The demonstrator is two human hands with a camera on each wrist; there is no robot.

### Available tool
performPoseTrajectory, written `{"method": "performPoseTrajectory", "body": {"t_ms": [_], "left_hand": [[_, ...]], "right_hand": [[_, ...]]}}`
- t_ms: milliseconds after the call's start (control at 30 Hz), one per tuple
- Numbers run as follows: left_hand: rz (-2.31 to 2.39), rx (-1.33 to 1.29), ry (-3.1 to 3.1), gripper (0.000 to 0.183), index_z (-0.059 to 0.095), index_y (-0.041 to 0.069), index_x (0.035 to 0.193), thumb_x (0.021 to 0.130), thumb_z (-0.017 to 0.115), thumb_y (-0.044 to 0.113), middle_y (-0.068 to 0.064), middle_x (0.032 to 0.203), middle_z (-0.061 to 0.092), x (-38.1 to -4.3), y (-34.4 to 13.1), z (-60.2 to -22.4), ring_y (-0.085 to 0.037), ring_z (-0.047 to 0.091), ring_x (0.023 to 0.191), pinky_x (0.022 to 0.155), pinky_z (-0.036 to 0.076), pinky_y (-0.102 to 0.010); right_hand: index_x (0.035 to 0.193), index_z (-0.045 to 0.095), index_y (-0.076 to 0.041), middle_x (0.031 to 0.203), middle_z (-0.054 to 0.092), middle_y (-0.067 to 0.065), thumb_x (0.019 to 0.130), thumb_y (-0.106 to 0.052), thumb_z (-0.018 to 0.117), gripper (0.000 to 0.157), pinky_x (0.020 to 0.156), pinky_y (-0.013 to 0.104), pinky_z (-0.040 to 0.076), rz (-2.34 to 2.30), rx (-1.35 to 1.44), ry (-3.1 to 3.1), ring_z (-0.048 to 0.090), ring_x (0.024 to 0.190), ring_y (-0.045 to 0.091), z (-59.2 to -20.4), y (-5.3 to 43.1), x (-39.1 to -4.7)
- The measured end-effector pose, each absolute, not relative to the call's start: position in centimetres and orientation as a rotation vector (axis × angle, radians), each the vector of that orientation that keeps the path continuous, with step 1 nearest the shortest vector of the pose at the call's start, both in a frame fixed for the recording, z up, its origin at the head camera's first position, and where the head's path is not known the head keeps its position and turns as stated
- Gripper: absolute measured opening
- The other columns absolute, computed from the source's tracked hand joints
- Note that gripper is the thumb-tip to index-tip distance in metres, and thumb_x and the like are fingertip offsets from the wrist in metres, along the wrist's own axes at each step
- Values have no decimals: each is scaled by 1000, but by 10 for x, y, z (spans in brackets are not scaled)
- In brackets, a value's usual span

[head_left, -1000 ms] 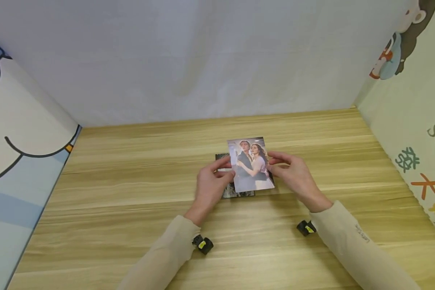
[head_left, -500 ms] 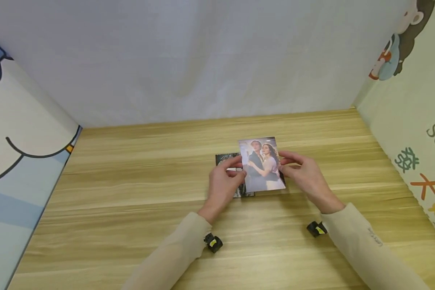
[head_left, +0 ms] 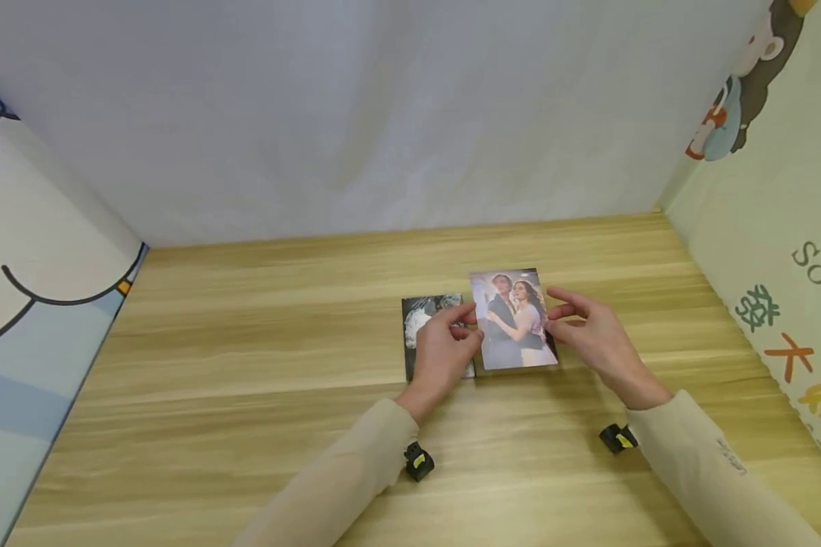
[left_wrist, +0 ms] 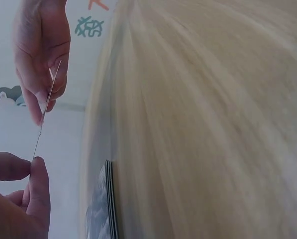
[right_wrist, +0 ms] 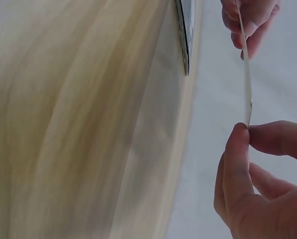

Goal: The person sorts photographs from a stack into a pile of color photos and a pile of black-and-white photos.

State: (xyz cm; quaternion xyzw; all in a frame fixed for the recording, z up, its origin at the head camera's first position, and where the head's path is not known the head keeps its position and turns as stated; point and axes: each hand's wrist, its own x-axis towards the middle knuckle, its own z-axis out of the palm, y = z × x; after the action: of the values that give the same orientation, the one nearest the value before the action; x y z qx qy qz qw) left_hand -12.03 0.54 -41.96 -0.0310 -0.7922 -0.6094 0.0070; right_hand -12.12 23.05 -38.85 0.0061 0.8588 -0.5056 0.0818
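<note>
A thin photo card (head_left: 513, 323) printed with an embracing couple is held up off the table between both hands. My left hand (head_left: 443, 351) pinches its left edge with thumb and fingers. On the opposite edge my right hand (head_left: 598, 338) pinches in the same way. Seen edge-on in the left wrist view, the card (left_wrist: 47, 103) looks like a thin line well above the wood. A dark stack of cards (head_left: 417, 323) with a black-and-white picture lies on the table, partly covered by my left hand; its layered edge shows in the left wrist view (left_wrist: 109, 199).
The wooden table (head_left: 246, 365) ends at a pale back wall (head_left: 410, 114). Printed side walls stand at the left (head_left: 41, 228) and right (head_left: 780, 228). A black wrist camera (head_left: 419, 462) sits at my left cuff and another camera (head_left: 618, 438) at the right cuff.
Both hands have carried the photo card to the right, away from over the dark stack, and more of the stack now shows. Both hands keep their pinch on the card.
</note>
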Motion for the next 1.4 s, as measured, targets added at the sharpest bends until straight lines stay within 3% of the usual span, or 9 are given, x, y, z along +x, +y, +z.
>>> {"method": "performPoseTrajectory", "body": {"t_ms": [167,467,700,1000,1267,1400], "left_hand": [[-1892,-128,-2515,49,68,-4,131,83,71,-10,-11,107,71,-120,17,-421,-19,73,88,70,59,-17],[-1801,-153,-2695,58,62,-2,139,82,72,-5,-9,113,68,-120,31,-425,-10,69,87,68,55,-14],[-1760,-166,-2742,59,62,-4,139,81,73,-2,-11,115,69,-123,34,-429,-11,69,87,72,56,-17],[-1797,-205,-2834,62,57,-9,141,82,74,1,-16,117,72,-128,39,-432,-17,72,93,79,59,-22],[-1769,-215,-2854,55,62,-7,136,83,74,-2,-16,109,73,-133,41,-432,-16,70,88,77,58,-22],[-1724,-213,-2882,35,74,-3,119,84,74,-1,-9,96,72,-134,42,-434,-11,64,79,72,55,-21]], "right_hand": [[155,44,2,118,63,23,98,-5,63,60,76,19,55,-1418,0,2609,66,107,33,-391,242,-120],[154,44,3,117,64,24,99,-3,62,58,71,23,54,-1313,-38,2616,67,108,36,-400,256,-125],[152,45,5,114,65,25,98,0,61,57,67,23,54,-1270,-66,2623,66,104,32,-405,259,-131],[147,50,9,108,70,22,97,-3,64,53,64,22,51,-1166,-106,2656,61,88,20,-413,264,-137],[143,52,11,103,71,21,95,-1,67,52,64,23,52,-1114,-121,2672,63,83,18,-416,266,-142],[141,54,10,102,71,20,93,-2,67,51,65,25,52,-1070,-129,2690,62,82,19,-416,265,-143]]}}
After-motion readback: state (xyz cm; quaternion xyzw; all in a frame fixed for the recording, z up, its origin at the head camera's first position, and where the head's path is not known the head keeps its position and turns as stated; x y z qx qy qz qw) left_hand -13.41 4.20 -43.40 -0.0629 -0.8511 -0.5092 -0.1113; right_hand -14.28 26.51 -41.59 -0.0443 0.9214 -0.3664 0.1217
